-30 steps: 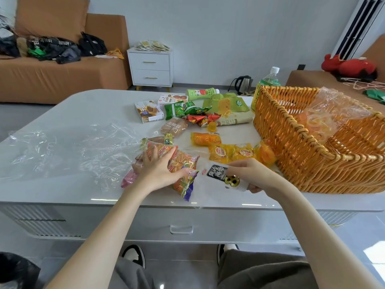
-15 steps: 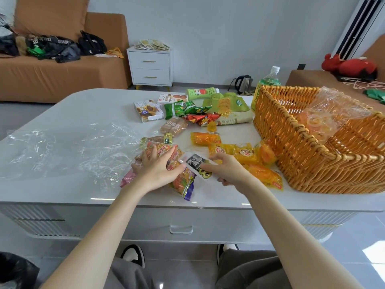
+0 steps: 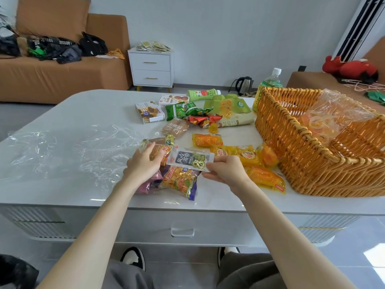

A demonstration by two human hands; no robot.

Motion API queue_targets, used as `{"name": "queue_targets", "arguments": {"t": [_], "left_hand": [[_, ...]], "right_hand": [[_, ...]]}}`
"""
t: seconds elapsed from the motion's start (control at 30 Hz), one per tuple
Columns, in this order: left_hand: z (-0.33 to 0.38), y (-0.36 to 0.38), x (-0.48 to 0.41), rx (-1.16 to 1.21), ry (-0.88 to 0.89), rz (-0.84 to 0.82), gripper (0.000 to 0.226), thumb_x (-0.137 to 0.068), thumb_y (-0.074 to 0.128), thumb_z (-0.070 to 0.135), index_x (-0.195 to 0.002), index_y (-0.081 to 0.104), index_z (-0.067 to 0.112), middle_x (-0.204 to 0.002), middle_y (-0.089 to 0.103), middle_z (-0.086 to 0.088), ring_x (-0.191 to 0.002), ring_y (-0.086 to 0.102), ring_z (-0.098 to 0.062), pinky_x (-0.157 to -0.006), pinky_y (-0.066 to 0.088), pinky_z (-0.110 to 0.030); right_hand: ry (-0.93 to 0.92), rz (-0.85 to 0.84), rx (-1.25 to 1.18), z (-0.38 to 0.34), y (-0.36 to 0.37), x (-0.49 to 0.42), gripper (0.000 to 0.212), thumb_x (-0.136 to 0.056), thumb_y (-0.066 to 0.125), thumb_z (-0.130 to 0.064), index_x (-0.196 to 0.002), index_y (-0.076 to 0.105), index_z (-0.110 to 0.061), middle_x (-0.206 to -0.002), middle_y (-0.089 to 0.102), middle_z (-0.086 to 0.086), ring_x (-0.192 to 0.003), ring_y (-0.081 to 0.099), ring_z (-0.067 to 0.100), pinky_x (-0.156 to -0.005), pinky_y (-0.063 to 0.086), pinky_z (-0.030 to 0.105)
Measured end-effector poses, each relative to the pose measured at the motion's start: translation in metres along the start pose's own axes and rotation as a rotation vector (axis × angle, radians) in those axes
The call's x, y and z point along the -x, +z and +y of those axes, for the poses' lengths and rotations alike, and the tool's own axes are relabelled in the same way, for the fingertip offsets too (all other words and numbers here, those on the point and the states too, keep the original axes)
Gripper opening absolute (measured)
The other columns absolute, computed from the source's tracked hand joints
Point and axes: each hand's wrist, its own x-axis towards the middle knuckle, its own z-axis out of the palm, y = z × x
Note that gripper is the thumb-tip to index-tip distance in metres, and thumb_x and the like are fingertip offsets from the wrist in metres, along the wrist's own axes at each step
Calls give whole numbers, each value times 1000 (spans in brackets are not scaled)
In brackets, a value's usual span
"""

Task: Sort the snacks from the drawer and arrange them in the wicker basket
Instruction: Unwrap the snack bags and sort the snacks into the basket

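My right hand (image 3: 226,172) pinches a small white and black snack packet (image 3: 190,158) by its right end and holds it just above the near snack pile. My left hand (image 3: 142,164) rests on that pile, its fingers on an orange-patterned chip bag (image 3: 180,181) and purple packets (image 3: 149,184). Yellow-orange packets (image 3: 245,156) lie to the right, beside the wicker basket (image 3: 308,163). The basket stands at the table's right and holds a clear bag of orange rings (image 3: 333,115). Green and red snacks (image 3: 193,114) and small boxes (image 3: 149,111) lie further back.
Crumpled clear plastic film (image 3: 62,151) covers the table's left half. A green bottle (image 3: 268,84) stands behind the basket. The drawer (image 3: 182,228) under the table's front edge is closed. A sofa, a white nightstand and a kettle are beyond the table.
My right hand has carried the white and black packet leftward from the table's front edge near the basket to over the near pile. My left hand has stayed on the pile.
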Motion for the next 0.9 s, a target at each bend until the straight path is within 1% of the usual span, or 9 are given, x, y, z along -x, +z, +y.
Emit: {"name": "queue_targets", "arguments": {"t": [0.1,0.23,0.33,0.4,0.53,0.67,0.73,0.83,0.9], "left_hand": [[1,0,0,117,12,28,54,-97,39,50,-148,29,34,-155,30,-3,-136,35,-29,-110,32,-45],[0,-5,0,153,2,56,49,-100,42,34,-148,31,29,-149,38,-9,-101,55,-19,-101,37,-36],[-6,-6,-6,152,-13,59,47,-100,43,28,-147,35,30,-152,34,-8,-126,46,-30,-105,34,-38],[-7,-5,-8,182,-19,58,46,-100,43,26,-146,37,29,-153,33,-5,-132,41,-30,-107,33,-38],[-6,-5,-8,241,-12,61,44,-100,43,23,-144,41,29,-153,35,-2,-133,40,-28,-105,37,-37],[-8,-7,-7,343,-3,32,43,-101,42,20,-143,42,27,-152,35,-1,-131,43,-23,-95,41,-32],[-7,-10,-5,373,3,28,43,-101,41,18,-143,41,26,-151,36,-2,-127,45,-21,-90,41,-31],[-8,-12,-5,390,1,29,43,-102,40,17,-144,41,26,-151,37,-1,-100,54,-8,-76,41,-23],[-7,-13,-5,394,2,26,43,-102,40,17,-144,41,25,-151,37,1,-82,49,1,-69,40,-19]], "right_hand": [[-11,8,-121,-1,12,-2,19,-84,64,7,-76,52,-5,-84,48,10,-73,73,23,-71,61,29],[57,18,-185,-3,9,-5,16,-85,60,10,-84,53,-4,-84,54,13,-57,71,18,-69,60,31],[159,-47,-331,-9,-4,-1,12,-89,57,10,-87,55,-1,-82,59,15,-54,68,16,-54,59,24],[152,-47,-307,-11,-9,1,12,-89,58,9,-95,56,0,-83,62,15,-59,66,16,-52,57,22],[71,-101,-160,-11,4,1,21,-89,62,5,-109,58,3,-88,67,16,-62,69,17,-59,59,21],[3,-118,-48,-10,23,-4,9,-85,70,-2,-92,65,2,-72,67,9,-54,67,12,-59,59,22],[-29,-74,-48,-8,26,-6,12,-84,72,-5,-91,69,4,-76,70,11,-57,67,14,-61,60,23],[-37,-82,-94,-7,27,-6,14,-85,69,0,-97,69,7,-87,70,13,-64,68,18,-59,59,22],[4,-154,-103,-9,26,-4,18,-83,69,5,-100,67,10,-80,71,10,-64,69,18,-58,58,20]]}}
